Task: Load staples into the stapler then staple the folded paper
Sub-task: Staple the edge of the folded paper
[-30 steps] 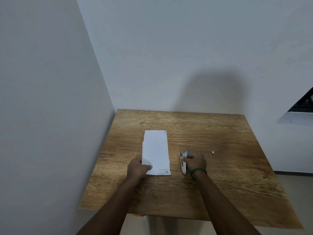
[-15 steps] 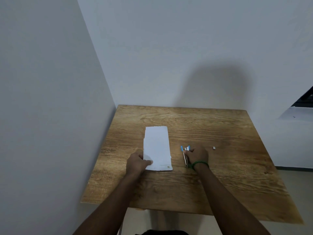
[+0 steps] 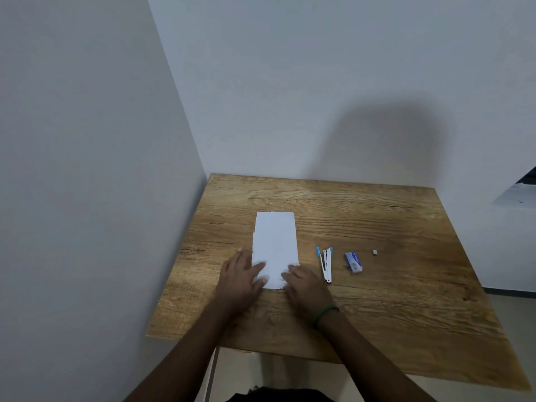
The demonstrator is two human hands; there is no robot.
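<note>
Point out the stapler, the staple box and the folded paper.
stapler (image 3: 325,264), head view, its white arm.
staple box (image 3: 353,262), head view, its top face.
folded paper (image 3: 275,239), head view, its bare middle.

The right hand (image 3: 304,282) has let go of the stapler (image 3: 325,264) and come across to the near end of the folded paper (image 3: 275,248), its fingers now on the sheet's near right corner. The stapler lies free on the table, splayed open. With the hand gone, a small blue staple box (image 3: 353,262) shows just right of the stapler. The left hand (image 3: 240,278) has spread flatter, fingers over the near left corner.
</note>
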